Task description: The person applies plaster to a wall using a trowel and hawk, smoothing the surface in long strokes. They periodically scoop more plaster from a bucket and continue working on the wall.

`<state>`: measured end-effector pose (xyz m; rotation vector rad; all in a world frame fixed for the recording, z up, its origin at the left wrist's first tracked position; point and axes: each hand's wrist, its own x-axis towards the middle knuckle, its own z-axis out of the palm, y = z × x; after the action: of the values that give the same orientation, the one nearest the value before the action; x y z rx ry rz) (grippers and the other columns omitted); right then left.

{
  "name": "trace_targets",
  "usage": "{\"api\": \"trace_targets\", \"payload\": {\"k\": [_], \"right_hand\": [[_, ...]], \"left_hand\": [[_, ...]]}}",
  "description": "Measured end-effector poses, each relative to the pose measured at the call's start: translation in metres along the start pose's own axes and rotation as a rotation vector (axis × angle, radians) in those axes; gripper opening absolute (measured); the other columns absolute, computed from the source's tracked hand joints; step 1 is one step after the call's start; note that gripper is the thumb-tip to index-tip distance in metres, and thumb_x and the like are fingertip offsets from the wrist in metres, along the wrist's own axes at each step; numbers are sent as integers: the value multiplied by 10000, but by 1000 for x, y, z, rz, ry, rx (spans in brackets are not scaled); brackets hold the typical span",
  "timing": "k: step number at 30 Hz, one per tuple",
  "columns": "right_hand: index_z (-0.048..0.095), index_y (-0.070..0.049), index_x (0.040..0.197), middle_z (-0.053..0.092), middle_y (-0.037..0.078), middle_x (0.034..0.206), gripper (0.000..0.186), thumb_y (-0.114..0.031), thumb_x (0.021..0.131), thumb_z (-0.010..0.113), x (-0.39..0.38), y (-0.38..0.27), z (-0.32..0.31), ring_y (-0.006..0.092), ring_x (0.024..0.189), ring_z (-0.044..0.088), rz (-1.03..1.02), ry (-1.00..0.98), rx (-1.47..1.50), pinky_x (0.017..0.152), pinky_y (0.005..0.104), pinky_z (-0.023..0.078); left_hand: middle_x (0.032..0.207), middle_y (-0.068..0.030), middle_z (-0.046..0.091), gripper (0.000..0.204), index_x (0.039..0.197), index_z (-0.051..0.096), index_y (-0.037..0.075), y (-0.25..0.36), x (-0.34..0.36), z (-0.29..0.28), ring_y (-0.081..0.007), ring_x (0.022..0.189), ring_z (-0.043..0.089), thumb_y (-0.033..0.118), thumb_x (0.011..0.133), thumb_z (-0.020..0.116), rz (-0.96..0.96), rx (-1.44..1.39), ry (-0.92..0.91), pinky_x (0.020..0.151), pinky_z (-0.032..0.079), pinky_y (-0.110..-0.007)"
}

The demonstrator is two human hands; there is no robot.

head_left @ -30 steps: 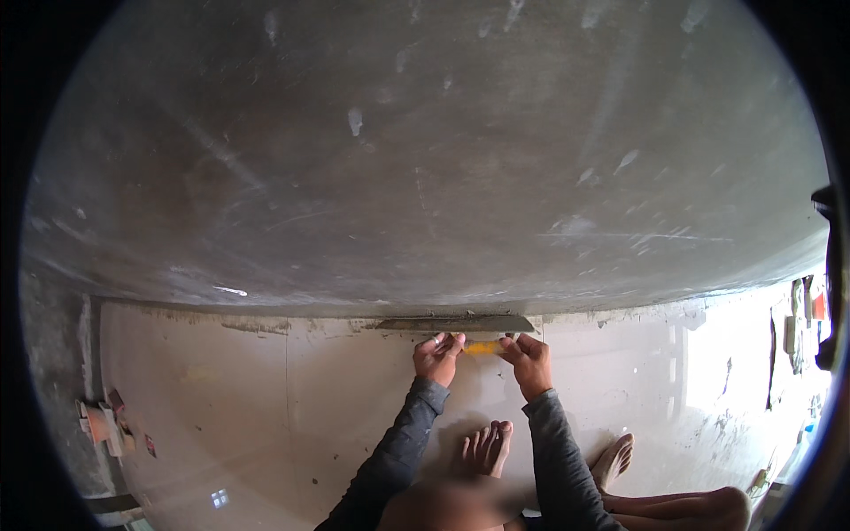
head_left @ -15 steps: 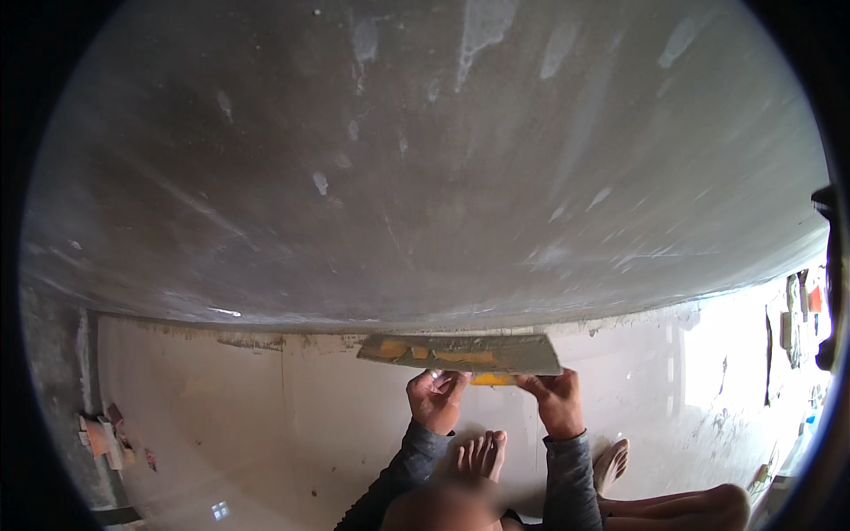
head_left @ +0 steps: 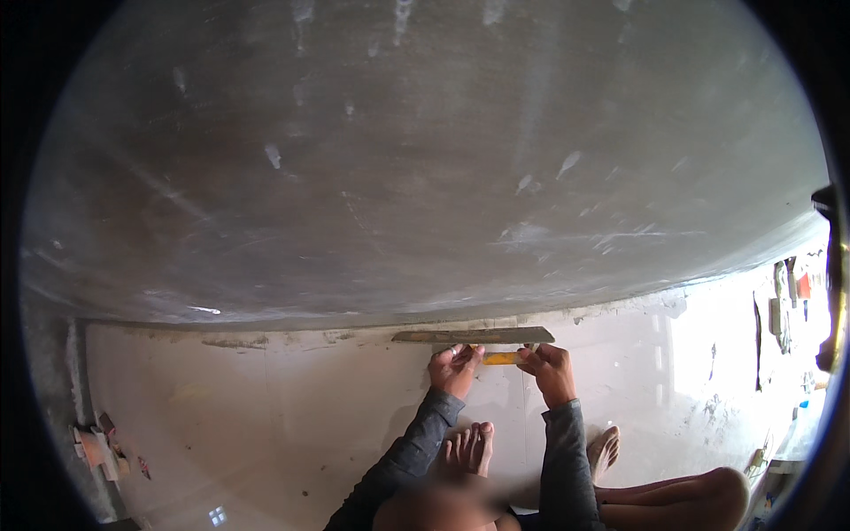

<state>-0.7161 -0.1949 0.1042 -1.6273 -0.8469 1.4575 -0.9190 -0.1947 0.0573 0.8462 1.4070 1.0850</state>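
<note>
Trowel (head_left: 474, 336), long and thin with a grey blade and a short yellow handle (head_left: 503, 358) — there it is, low and near the centre of my head view, lying crosswise just in front of the broad, smooth grey wall (head_left: 398, 177). I've got the bare left hand (head_left: 453, 372) grasping it at the handle's left end, thumb and fingers drawn in close below the blade. Across from it, the bare right hand (head_left: 551, 375) grasps the other end, thumb and fingers closed in, with yellow showing between the two. How the fingertips wrap underneath, I can't make out. Is the blade touching the wall? Too tight to call from here — it runs along near the seam with the pale, glossy floor (head_left: 230, 407).

Both forearms come up from the lower edge in dark grey sleeves (head_left: 567, 460). Between them I see a bare foot (head_left: 469, 447), toes toward the wall; a second bare foot (head_left: 605, 451) rests just right of the right forearm, near a bent bare leg (head_left: 682, 503). Whitish smears (head_left: 273, 157) dot the wall. Far left, reddish and pale pieces (head_left: 93, 450) sit together; far right, strong glare washes over the floor.
</note>
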Motion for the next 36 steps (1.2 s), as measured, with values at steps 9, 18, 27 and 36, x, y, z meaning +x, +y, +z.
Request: {"api": "trace_targets", "payload": {"k": [9, 18, 27, 36], "right_hand": [[668, 105, 890, 707, 158, 955, 190, -74, 954, 665, 7, 3, -42, 227, 878, 722, -18, 107, 35, 846, 351, 636], [612, 28, 1324, 707, 173, 1203, 352, -7, 975, 586, -3, 18, -85, 306, 1056, 721, -91, 2, 533, 918, 460, 617], [567, -11, 1394, 641, 151, 1356, 410, -184, 1024, 599, -15, 92, -126, 323, 1234, 623, -247, -113, 970, 1065, 492, 500], [562, -31, 1406, 626, 139, 1380, 439, -223, 1013, 609, 15, 77, -137, 326, 1265, 596, -160, -378, 930, 1088, 500, 473]], "left_hand": [[918, 18, 718, 101, 990, 737, -25, -17, 1, 54, -42, 807, 615, 42, 922, 770, -36, -88, -64, 745, 504, -215], [1306, -105, 681, 421, 1290, 657, 24, -35, -41, 56, -227, 1186, 627, 152, 911, 788, 175, -136, -227, 1037, 484, -403], [1354, -149, 645, 376, 1319, 632, 47, -84, -95, -23, -307, 1246, 605, 160, 960, 650, 794, 917, -610, 1081, 455, -427], [1326, -128, 663, 380, 1319, 627, 37, -10, -82, -44, -270, 1213, 622, 101, 947, 664, 936, 831, -894, 1052, 473, -397]]}}
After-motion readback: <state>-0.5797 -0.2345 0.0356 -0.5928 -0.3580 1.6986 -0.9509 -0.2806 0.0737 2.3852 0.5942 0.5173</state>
